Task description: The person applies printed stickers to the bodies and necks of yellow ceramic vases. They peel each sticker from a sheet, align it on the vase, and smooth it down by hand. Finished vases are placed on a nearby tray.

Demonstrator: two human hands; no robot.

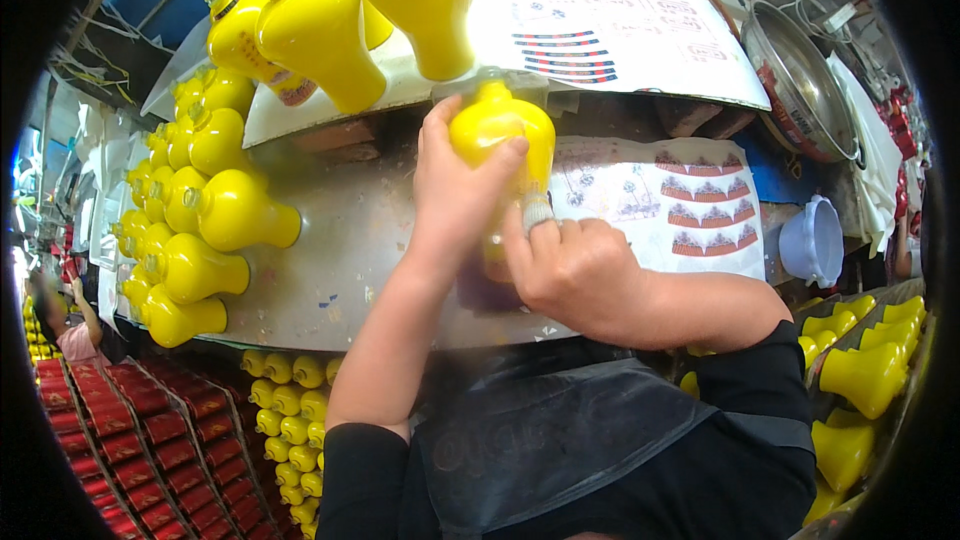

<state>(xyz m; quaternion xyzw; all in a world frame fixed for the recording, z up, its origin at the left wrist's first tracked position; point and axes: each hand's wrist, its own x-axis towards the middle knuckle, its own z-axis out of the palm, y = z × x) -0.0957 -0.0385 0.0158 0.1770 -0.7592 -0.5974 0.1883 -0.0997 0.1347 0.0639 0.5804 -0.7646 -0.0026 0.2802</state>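
Observation:
A glossy yellow bottle [510,125], bulbous below a narrow neck, tilts over the middle of the table with its neck pointing away from me. My left hand [462,180] wraps round its left side, thumb laid across the front. Against the bottle's near part, my right hand [585,265] is closed with its index finger stretched to the surface. Beside that finger shows a small pale grey, ridged piece [537,208], too small to name. The fingers cover much of the bottle's near part, where some faint print shows.
A metal table [350,290] carries rows of yellow bottles [215,130] at left and a printed decal sheet [705,200] at right. Behind, a raised white board [640,0] bears taller bottles. A basin [812,240] stands right; crates [150,440] lie lower left.

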